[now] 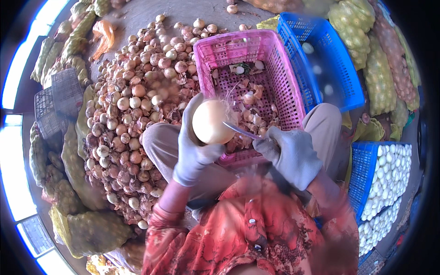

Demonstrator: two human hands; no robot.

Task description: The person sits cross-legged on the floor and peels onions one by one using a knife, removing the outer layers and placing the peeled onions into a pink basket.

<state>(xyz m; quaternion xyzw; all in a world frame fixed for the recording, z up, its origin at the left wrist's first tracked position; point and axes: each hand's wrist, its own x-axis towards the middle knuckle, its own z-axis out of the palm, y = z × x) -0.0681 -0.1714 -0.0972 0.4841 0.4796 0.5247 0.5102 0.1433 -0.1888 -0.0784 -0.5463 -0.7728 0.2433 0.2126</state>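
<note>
A large pale onion point(210, 122) rests in my left hand point(197, 147), which wears a pale work glove with fingers curled round it. Dry roots stick out from its right side. My right hand point(292, 151), gloved too, grips a small knife point(242, 130); its handle is hidden in my fist. The blade's tip meets or overlaps the onion's right side; I cannot tell whether it cuts in. Both hands are above the near end of a pink plastic crate point(251, 36) between my knees. Loose onion skins point(252, 92) and trimmings lie in the crate.
A big heap of unpeeled onions point(137, 92) spreads over the floor on the left. Blue crates point(354, 68) stand right of the pink one, with a few peeled onions inside. Another blue crate point(361, 178) at right is full of peeled onions. Mesh sacks point(354, 31) line both sides.
</note>
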